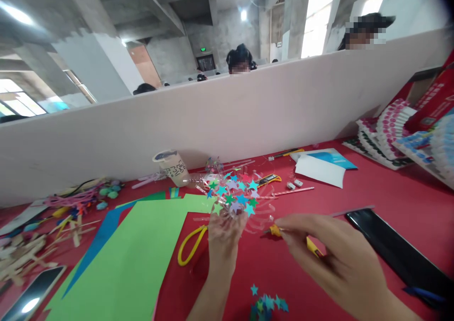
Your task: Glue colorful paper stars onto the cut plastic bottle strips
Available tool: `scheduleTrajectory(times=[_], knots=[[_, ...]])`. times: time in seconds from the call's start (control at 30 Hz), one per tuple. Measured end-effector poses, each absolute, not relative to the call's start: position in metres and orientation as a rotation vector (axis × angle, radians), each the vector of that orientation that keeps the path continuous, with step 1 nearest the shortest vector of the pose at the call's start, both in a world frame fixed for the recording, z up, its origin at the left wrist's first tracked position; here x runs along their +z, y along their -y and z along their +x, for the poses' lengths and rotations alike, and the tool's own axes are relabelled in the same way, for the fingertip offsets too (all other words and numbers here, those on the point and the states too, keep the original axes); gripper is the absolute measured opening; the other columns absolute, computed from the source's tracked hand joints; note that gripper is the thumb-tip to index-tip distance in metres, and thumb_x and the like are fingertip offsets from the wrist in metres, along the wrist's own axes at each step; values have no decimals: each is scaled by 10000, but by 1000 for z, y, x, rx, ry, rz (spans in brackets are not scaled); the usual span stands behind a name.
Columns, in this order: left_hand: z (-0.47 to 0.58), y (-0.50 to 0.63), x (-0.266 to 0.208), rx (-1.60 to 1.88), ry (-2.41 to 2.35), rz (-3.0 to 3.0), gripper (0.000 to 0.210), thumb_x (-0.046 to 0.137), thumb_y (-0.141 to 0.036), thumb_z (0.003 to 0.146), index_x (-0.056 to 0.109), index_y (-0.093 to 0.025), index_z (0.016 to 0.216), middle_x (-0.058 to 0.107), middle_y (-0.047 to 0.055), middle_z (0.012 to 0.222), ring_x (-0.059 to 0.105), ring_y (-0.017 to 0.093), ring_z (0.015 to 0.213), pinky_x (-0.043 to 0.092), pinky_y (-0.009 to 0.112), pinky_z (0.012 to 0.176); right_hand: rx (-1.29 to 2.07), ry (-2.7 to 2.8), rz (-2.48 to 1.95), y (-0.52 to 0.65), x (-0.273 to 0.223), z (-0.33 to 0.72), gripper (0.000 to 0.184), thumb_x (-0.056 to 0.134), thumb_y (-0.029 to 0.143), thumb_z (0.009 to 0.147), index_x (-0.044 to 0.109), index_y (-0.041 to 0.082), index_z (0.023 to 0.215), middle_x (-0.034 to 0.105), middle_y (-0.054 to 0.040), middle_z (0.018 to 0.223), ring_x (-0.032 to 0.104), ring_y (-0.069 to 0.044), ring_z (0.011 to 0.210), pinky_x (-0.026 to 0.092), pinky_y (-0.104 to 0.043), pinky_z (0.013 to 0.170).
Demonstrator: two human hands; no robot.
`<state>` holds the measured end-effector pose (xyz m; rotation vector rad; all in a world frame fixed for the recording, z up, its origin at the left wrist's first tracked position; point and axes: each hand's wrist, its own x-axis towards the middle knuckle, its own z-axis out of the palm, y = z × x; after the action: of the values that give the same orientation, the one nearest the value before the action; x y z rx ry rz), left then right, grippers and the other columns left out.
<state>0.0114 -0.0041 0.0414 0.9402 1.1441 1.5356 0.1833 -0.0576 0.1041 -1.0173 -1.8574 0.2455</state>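
Observation:
My left hand (227, 224) is closed around the lower part of a clear plastic piece (264, 212) cut into curling strips. Blue, green and lilac paper stars (241, 199) cover its middle. On the right, my right hand (336, 255) curls around what looks like a yellow glue gun (314, 247), its dark tip pointing left toward the stars. Most of its body is hidden by the fingers. A pile of loose blue and green stars (267, 304) lies at the front edge of view. Beside my left wrist is a yellow loop handle (191, 246), probably of scissors.
Green paper sheets (135, 250) and craft sticks (26, 257) lie left. Behind my hands are a paper cup (173, 167), a yellow cutter (269, 180) and a striped straw (294, 191). A black pouch (397, 250) lies right. A white partition (213, 117) borders the red table.

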Motion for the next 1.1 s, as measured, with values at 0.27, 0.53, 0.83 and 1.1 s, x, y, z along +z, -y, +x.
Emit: scheduleTrajectory(times=[0.27, 0.53, 0.83, 1.1], knots=[[14, 8, 61, 1405, -1226, 995, 155, 738, -172, 571, 624, -219, 664, 721, 41, 718, 683, 224, 779, 535, 345, 772, 56, 2050, -930, 47, 85, 178, 355, 504, 117, 861, 471, 209, 1202, 706, -48, 830, 637, -163, 652, 440, -267, 579], [18, 2, 39, 1466, -1255, 890, 227, 739, -239, 569, 565, -216, 714, 717, 27, 740, 681, 216, 732, 540, 359, 720, 228, 2062, -946, 46, 90, 179, 299, 493, 133, 873, 481, 227, 1157, 676, -1, 756, 580, -125, 577, 390, -241, 534], [16, 6, 50, 1445, -1251, 934, 218, 740, -193, 582, 576, -192, 725, 717, 26, 723, 683, 193, 713, 535, 312, 706, 158, 2069, -936, 48, 92, 180, 155, 474, 146, 889, 543, 195, 1019, 706, -41, 799, 638, -146, 640, 431, -246, 582], [17, 3, 42, 1469, -1235, 861, 233, 750, -171, 542, 559, -229, 663, 714, 14, 691, 681, 204, 688, 549, 333, 679, -70, 2069, -861, 48, 94, 180, 161, 483, 61, 848, 561, 163, 945, 719, -66, 775, 655, -171, 643, 457, -269, 575]])
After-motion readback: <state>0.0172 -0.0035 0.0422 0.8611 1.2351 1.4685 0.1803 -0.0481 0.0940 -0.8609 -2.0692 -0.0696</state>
